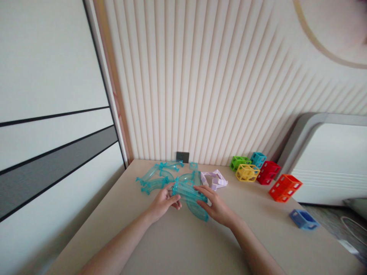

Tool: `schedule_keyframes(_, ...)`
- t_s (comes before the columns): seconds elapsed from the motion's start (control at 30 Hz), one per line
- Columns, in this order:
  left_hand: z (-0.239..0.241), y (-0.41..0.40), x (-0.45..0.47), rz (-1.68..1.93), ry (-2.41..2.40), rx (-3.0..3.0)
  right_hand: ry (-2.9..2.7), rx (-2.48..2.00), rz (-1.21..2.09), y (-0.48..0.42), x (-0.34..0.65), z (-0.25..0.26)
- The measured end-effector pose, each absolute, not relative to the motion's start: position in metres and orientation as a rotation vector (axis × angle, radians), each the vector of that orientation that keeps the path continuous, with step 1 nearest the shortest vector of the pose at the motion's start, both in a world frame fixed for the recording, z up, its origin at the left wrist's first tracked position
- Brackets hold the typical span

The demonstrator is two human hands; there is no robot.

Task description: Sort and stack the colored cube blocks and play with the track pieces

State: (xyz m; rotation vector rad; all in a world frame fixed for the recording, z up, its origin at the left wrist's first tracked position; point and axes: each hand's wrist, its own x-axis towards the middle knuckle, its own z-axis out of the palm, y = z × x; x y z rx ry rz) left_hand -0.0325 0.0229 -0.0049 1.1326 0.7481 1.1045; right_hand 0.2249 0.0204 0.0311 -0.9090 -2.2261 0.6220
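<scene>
My left hand [163, 203] has its fingers and thumb around the left end of a see-through teal plastic tube piece [186, 189]. At the other end of that piece, my right hand [219, 209] rests its fingers on it, with the thumb underneath or beside it. A curved teal piece [197, 212] shows below, between the hands. Other curved teal pieces with knobbed ends [153, 185] lie left of and behind my left hand. Just past my right hand sits a purple and white folded snake-like puzzle [214, 179].
On the right of the table [172, 248] stand open block frames: green [240, 162], yellow [247, 173], light blue [258, 159], red [268, 172], orange-red [285, 188] and blue [304, 219]. A small teal square [193, 165] lies near the ribbed wall [172, 76], below a dark socket [182, 157].
</scene>
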Motion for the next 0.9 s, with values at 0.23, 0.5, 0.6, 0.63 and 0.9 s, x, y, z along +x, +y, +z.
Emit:
schedule_keyframes(0.23, 0.0025, 0.0190, -0.0334, 1.068, 0.710, 1.164, -2.265, -0.877, 0.644, 0.0228, 0.2275, 0.0308)
schedule_keyframes(0.5, -0.0062, 0.0216, -0.0325, 1.113, 0.708, 1.143, -2.230, -0.886, 0.694, 0.0232, 0.2276, 0.0301)
schedule_keyframes(0.6, -0.0070, 0.0213, -0.0325, 1.107, 0.703, 1.160, -2.217, -0.880, 0.670, 0.0247, 0.2275, 0.0266)
schedule_keyframes(0.63, -0.0070, 0.0210, -0.0325, 1.103, 0.701, 1.164, -2.210, -0.876, 0.658, 0.0252, 0.2276, 0.0255)
schedule_keyframes(0.9, -0.0030, 0.0194, -0.0320, 1.106, 0.697, 1.160, -2.122, -0.886, 0.651, 0.0262, 0.2284, 0.0262)
